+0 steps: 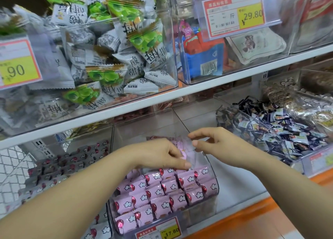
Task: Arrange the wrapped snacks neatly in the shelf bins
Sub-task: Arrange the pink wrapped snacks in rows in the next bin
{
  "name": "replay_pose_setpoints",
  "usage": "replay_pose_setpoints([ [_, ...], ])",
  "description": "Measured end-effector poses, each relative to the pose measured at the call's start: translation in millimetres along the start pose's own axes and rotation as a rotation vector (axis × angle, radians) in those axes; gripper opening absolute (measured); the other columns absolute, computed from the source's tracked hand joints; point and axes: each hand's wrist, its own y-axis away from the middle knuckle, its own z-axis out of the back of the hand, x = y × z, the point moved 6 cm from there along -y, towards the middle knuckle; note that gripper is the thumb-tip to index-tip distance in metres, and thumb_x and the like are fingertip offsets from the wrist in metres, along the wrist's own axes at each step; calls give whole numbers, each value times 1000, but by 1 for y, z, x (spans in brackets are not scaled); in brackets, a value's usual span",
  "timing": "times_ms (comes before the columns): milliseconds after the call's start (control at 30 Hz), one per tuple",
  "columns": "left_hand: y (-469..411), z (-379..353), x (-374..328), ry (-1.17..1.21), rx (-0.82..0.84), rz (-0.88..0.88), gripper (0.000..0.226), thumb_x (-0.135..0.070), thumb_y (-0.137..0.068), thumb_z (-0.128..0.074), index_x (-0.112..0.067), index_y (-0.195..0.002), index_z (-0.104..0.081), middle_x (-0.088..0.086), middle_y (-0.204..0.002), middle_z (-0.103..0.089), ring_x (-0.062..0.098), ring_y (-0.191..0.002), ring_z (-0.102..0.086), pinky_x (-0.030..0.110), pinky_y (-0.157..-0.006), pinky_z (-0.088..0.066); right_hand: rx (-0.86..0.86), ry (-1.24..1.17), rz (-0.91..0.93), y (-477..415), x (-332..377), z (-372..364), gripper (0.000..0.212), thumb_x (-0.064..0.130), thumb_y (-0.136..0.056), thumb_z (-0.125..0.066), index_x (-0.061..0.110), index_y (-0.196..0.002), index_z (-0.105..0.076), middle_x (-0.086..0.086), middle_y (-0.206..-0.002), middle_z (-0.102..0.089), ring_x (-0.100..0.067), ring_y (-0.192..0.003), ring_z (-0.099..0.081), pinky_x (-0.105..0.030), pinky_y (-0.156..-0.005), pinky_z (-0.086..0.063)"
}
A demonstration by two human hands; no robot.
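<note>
Hands meet over the clear bin's [209,159] back edge: left hand [162,154] pinches a pink snack [182,145], right hand [214,141] pinches its clear wrapper end; neat rows lie just below.

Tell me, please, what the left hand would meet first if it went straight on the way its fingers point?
Probably the right hand, close ahead of the left hand over the pink snacks; depth is unclear.

Two bare forearms and hands [182,149] (no sleeves, rings or watch visible)
</note>
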Motion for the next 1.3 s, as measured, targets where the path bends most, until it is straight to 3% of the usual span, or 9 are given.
replay_pose_setpoints([
  [33,0,-5,4,23,32,28,53,-60,-85,-49,-9,-83,-65,-20,-69,-37,15,-61,-51,29,-64,-38,4,-24,2,0,0,-1,26,29,-91,-57,29,-116,-62,17,-109,-64,-6,-91,-64,-31,-92,-50],
  [67,1,-9,9,56,49,62,57,-62,-87,-42,-11,-95,-65,10,-107,-53,16,-77,-59,31,-78,-43,6,-41,2,0,-1,-2,26,28,-91,-56,29,-117,-62,16,-112,-64,-4,-92,-64,-31,-92,-50],
  [133,1,-13,18,131,51,127,59,-62,-89,-36,-16,-116,-63,-2,-122,-63,14,-112,-56,34,-103,-37,7,-54,0,1,-2,-2,27,27,-92,-55,29,-118,-61,16,-115,-63,-3,-91,-64,-30,-92,-50],
  [300,-2,-16,20,145,97,151,60,-62,-88,-40,-20,-129,-55,-7,-137,-51,12,-124,-47,35,-112,-29,-6,-91,-8,0,-3,-3,26,24,-90,-57,30,-116,-62,16,-110,-65,-2,-88,-65,-28,-90,-51],
  [467,-3,-10,31,516,113,261,40,-43,-97,-37,-18,-113,-63,2,-122,-63,14,-101,-55,18,-72,-46,-8,-99,-12,0,-3,-3,25,24,-90,-57,28,-114,-63,18,-103,-65,-8,-87,-66,-27,-88,-51],
  [567,-13,9,36,573,-23,186,28,-28,-100,-36,-17,-110,-60,4,-115,-66,18,-98,-61,29,-83,-48,-5,-93,-15,-1,-5,-1,26,25,-90,-59,27,-115,-64,19,-97,-64,-8,-84,-66,-26,-88,-50],
  [933,-67,1,82,-521,54,138,38,-14,-82,-63,-19,-119,-60,1,-119,-60,20,-103,-56,27,-87,-44,-10,-125,-18,-5,-9,1,21,24,-86,-63,31,-106,-67,15,-105,-68,-5,-87,-65,-23,-90,-48],
  [1100,-77,-10,92,-585,1,121,16,-14,-86,-53,-29,-86,-55,1,-97,-61,22,-89,-56,30,-74,-45,-2,-126,-10,-5,-9,1,20,25,-86,-64,33,-104,-67,15,-104,-68,-8,-91,-65,-23,-90,-48],
  [1300,-60,8,81,-491,-35,95,14,-23,-83,-62,-27,-94,-55,-7,-89,-52,17,-83,-51,29,-69,-42,20,-123,-10,-3,-7,0,19,27,-88,-62,35,-105,-65,18,-104,-66,-17,-91,-66,-27,-89,-49],
])
